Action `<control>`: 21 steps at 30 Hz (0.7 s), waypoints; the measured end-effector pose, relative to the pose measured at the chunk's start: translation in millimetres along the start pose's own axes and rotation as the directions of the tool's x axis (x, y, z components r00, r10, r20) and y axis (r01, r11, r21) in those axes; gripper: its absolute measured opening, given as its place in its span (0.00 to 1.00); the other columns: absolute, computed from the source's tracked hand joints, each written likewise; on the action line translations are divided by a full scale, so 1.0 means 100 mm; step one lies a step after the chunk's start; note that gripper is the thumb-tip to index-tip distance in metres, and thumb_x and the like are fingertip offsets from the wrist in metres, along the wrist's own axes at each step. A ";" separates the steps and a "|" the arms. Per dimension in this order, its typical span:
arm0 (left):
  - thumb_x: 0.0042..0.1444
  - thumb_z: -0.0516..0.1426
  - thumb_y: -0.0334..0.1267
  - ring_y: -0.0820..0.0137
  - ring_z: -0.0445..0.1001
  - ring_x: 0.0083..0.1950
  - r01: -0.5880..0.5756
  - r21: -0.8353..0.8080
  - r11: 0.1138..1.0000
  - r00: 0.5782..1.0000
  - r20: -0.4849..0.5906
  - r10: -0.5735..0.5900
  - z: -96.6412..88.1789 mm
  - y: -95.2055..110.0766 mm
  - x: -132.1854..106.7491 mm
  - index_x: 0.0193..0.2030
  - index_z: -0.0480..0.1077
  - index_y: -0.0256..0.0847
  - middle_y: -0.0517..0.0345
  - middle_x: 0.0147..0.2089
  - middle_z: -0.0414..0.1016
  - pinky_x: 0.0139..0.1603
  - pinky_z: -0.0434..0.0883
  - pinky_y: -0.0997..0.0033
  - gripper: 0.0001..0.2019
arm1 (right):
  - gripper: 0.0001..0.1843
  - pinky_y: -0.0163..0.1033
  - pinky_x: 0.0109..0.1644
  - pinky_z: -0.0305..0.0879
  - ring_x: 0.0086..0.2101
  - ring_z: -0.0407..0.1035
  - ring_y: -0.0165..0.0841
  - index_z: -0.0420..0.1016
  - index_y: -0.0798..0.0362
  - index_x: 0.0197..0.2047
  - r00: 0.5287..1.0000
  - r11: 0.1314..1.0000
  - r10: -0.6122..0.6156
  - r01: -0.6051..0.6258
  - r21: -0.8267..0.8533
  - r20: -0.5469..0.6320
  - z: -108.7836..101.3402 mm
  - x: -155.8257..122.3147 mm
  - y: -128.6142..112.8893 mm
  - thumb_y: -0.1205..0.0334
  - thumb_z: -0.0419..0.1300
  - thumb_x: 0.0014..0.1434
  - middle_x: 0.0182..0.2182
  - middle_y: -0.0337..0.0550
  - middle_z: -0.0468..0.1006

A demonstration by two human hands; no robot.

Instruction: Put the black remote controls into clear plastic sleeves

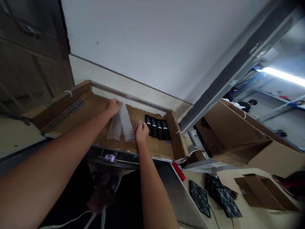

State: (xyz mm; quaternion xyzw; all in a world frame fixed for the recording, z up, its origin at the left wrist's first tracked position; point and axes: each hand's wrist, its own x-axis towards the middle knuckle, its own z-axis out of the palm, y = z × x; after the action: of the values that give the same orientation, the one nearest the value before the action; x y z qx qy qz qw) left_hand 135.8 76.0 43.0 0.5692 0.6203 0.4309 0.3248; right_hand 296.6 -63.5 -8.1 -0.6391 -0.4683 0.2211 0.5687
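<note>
My left hand (pixel 114 107) pinches the top end of a frosted, see-through plastic bag (pixel 127 125). Another strip of the same clear plastic (pixel 114 129) slants down to its left; whether the two are joined I cannot tell. My right hand (pixel 142 130) is closed beside the bag's right edge, thumb against curled fingers, and what it holds, if anything, is hidden. Immediately right of that hand, several black oblong items (pixel 159 128) with small white labels lie side by side in a row. Under everything is a cardboard-lined tray (pixel 100 101) with raised ends.
A white wall panel (pixel 152 41) rises behind the tray. To the right stand a large open carton (pixel 228 127) and, lower, a smaller open box (pixel 264 192). Dark patterned pouches (pixel 200 197) lie on the floor. A person (pixel 247 105) is in the background.
</note>
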 end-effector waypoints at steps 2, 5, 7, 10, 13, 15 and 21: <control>0.58 0.60 0.44 0.67 0.74 0.29 0.063 -0.136 0.989 0.998 -0.013 -0.066 0.00 -0.07 0.04 0.52 0.72 0.35 0.48 0.38 0.78 0.30 0.67 0.70 0.19 | 0.22 0.32 0.29 0.61 0.24 0.65 0.28 0.67 0.50 0.27 0.999 0.996 -0.032 0.035 -0.077 0.036 0.00 0.00 -0.01 0.43 0.51 0.64 0.20 0.34 0.71; 0.59 0.60 0.45 0.71 0.73 0.29 0.082 -0.291 0.953 0.996 -0.017 -0.091 -0.13 -0.20 -0.02 0.56 0.68 0.37 0.48 0.46 0.77 0.26 0.66 0.73 0.22 | 0.19 0.32 0.33 0.61 0.26 0.66 0.28 0.71 0.51 0.28 0.997 0.988 -0.048 0.058 -0.146 0.067 0.00 -0.02 -0.05 0.44 0.57 0.60 0.23 0.34 0.73; 0.60 0.58 0.44 0.73 0.70 0.28 0.054 -0.326 0.944 0.996 -0.044 -0.073 -0.28 -0.33 -0.14 0.51 0.69 0.37 0.49 0.44 0.76 0.25 0.65 0.75 0.17 | 0.18 0.32 0.34 0.61 0.27 0.66 0.29 0.73 0.52 0.30 0.996 0.985 -0.047 0.060 -0.160 0.079 0.02 -0.03 -0.06 0.45 0.60 0.58 0.24 0.34 0.74; 0.59 0.55 0.42 0.75 0.67 0.26 0.038 -0.377 0.925 0.996 -0.060 -0.065 -0.51 -0.55 -0.36 0.43 0.70 0.38 0.53 0.39 0.76 0.24 0.63 0.76 0.10 | 0.16 0.33 0.35 0.61 0.27 0.66 0.29 0.74 0.52 0.32 0.994 0.984 -0.049 0.064 -0.167 0.094 0.04 -0.01 -0.04 0.46 0.62 0.56 0.25 0.34 0.73; 0.56 0.55 0.42 0.74 0.67 0.27 0.027 -0.392 0.920 0.997 -0.054 -0.052 -0.65 -0.70 -0.51 0.36 0.70 0.40 0.56 0.33 0.74 0.24 0.62 0.75 0.08 | 0.16 0.34 0.34 0.60 0.27 0.65 0.29 0.73 0.52 0.32 0.996 0.988 -0.044 0.054 -0.142 0.074 0.04 0.04 -0.06 0.47 0.61 0.56 0.24 0.33 0.71; 0.55 0.55 0.42 0.73 0.66 0.27 0.004 -0.357 0.934 0.999 -0.049 -0.023 -0.67 -0.74 -0.54 0.33 0.70 0.40 0.57 0.30 0.72 0.25 0.61 0.75 0.08 | 0.17 0.34 0.34 0.60 0.27 0.63 0.29 0.72 0.52 0.31 0.999 0.995 -0.037 0.041 -0.089 0.040 -0.01 0.00 -0.14 0.46 0.59 0.57 0.23 0.32 0.68; 0.55 0.55 0.45 0.68 0.70 0.33 -0.249 -0.065 0.966 0.968 0.005 0.250 -0.58 -0.79 -0.51 0.33 0.74 0.40 0.56 0.31 0.75 0.36 0.66 0.70 0.11 | 0.21 0.38 0.37 0.66 0.29 0.66 0.34 0.72 0.49 0.31 0.989 0.980 -0.145 0.149 -0.135 0.035 -0.30 -1.24 -0.02 0.45 0.48 0.67 0.25 0.39 0.69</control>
State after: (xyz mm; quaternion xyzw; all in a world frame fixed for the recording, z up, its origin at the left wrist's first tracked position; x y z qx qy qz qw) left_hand 57.3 18.0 -8.8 0.6348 0.5274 0.4844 0.2901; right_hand 263.0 -185.1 -30.0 -0.6376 -0.5354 0.1538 0.5321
